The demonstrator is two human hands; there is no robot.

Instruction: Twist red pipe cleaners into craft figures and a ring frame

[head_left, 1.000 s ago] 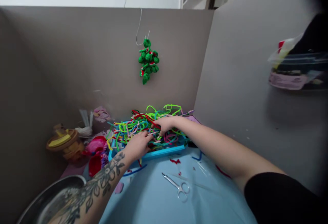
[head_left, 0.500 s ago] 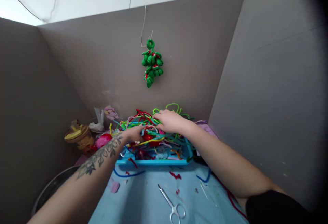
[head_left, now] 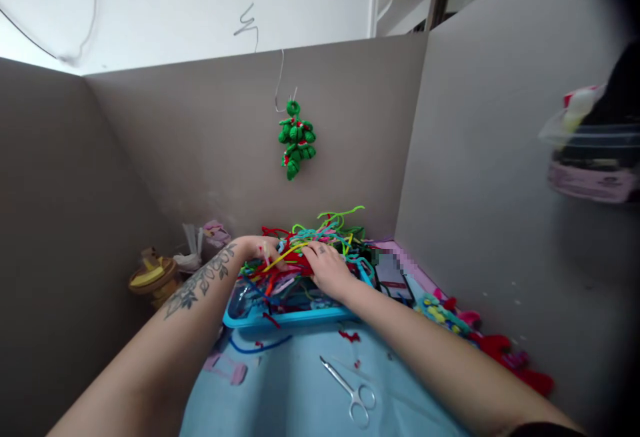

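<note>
A blue tray [head_left: 295, 317] holds a tangled heap of coloured pipe cleaners [head_left: 345, 223]. My left hand [head_left: 263, 249] reaches into the heap's left side, fingers apart and their tips partly hidden among the strands. On the right, my right hand [head_left: 327, 270] lies over the heap with its fingers stretched out and touching the strands. Red, yellow and teal pieces lie between the two hands. In front of the tray, a pair of silver scissors [head_left: 353, 393] rests on the light blue table covering.
Grey panels [head_left: 240, 130] stand around the table. A green and red ornament [head_left: 297, 140] hangs from a wire. A phone [head_left: 394, 277] lies right of the tray, near red and yellow fuzzy pieces [head_left: 493, 350]. A brown and yellow object [head_left: 155, 280] stands left. A bag [head_left: 593, 170] hangs right.
My right hand has come down and nearer over the heap; my left hand has shifted slightly and strands have been stirred. The view has turned to the right, showing the phone and hanging bag.
</note>
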